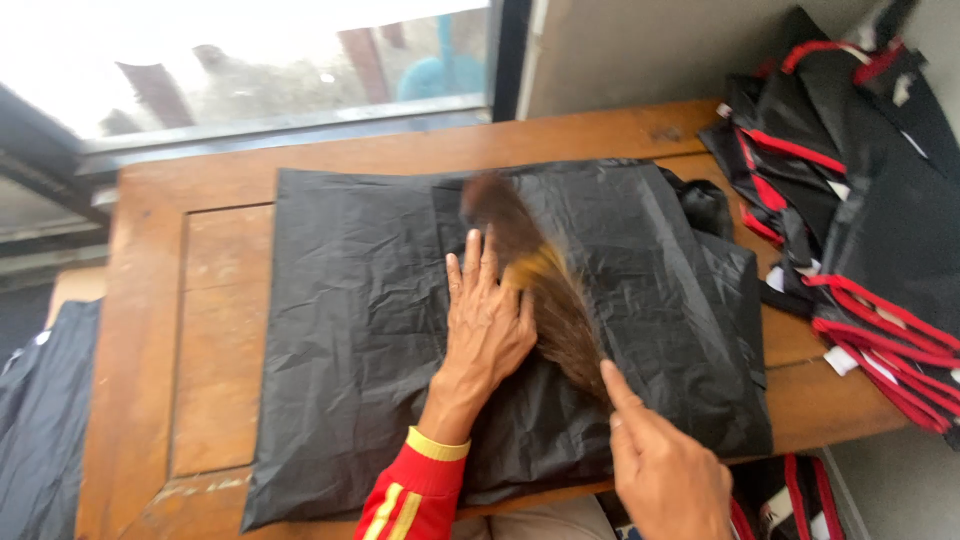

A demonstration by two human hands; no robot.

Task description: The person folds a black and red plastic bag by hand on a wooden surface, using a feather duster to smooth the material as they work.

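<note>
Fabric (400, 330) is lying at centre frame on the table (200, 300); left hand (487, 325) is pressing flat, fingers together, right hand (665, 470) is pinching the blurred brush (545, 285). Sweeping outward should smooth creases best.

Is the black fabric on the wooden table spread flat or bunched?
Mostly spread flat: the black fabric covers the table, the left hand pressing it; its right edge is folded.
</note>
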